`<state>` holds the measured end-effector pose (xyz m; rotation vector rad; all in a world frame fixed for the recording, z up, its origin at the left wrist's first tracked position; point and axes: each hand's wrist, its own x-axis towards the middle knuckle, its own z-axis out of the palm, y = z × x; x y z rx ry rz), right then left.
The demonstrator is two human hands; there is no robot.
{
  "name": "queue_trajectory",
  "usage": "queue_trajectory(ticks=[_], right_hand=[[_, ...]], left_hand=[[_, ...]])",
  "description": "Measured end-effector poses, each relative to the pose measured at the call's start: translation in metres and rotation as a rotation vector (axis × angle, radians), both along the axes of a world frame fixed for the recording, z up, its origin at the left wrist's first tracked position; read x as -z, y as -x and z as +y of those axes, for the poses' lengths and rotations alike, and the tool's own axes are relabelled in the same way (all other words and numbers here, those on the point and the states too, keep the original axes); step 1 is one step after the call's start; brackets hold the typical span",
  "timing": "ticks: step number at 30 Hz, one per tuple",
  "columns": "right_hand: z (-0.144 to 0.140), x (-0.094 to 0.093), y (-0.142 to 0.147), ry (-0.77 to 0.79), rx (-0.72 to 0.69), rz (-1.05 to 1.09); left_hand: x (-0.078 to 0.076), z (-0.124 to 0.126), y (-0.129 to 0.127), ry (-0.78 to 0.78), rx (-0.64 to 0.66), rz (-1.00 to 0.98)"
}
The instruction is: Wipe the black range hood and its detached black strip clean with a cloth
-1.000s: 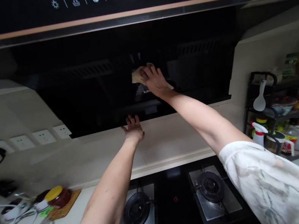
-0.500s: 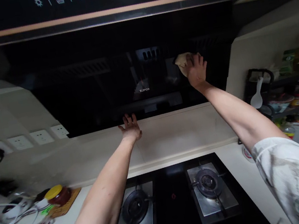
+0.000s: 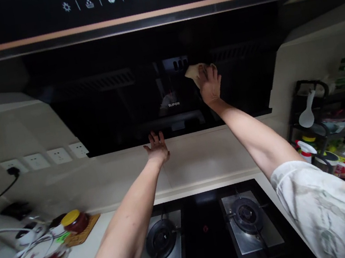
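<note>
L hand (image 3: 157, 148): arm straight, reaching to 12 o'clock, palm flat, fingers spread, pointing up. R hand (image 3: 209, 84): arm stretched to 1 o'clock, higher than L, fingers curled, back of hand to camera. Both sleeves short, forearms bare.

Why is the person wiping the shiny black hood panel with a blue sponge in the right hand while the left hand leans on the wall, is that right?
Not quite: it is no blue sponge. The head view shows the right hand pressing a crumpled beige cloth on the glossy black hood panel. The left hand does lean on the cream wall.
</note>
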<state>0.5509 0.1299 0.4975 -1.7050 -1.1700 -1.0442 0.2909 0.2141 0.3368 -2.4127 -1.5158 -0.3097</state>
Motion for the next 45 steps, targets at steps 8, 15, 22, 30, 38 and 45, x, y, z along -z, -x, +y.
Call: queue_trajectory(ticks=[8,15,22,30,38,45], right_hand=[[-0.018,-0.018,0.015,-0.017,-0.005,0.044],[0.000,-0.010,0.017,-0.007,-0.018,0.122],[-0.010,-0.003,0.019,0.024,-0.072,0.061],[0.008,-0.023,0.007,-0.112,-0.114,-0.066],[0.022,0.004,0.010,-0.125,-0.092,0.009],[0.011,-0.025,0.022,-0.101,-0.049,-0.080]], left_hand=[[0.005,0.006,-0.001,-0.022,-0.003,0.001],[0.002,0.003,-0.001,-0.002,-0.016,0.031],[0.001,0.001,-0.002,-0.003,-0.032,0.033],[0.001,0.003,-0.002,0.014,-0.038,0.032],[-0.003,-0.003,-0.002,0.021,-0.040,0.035],[-0.003,-0.007,-0.001,0.011,-0.032,0.033]])
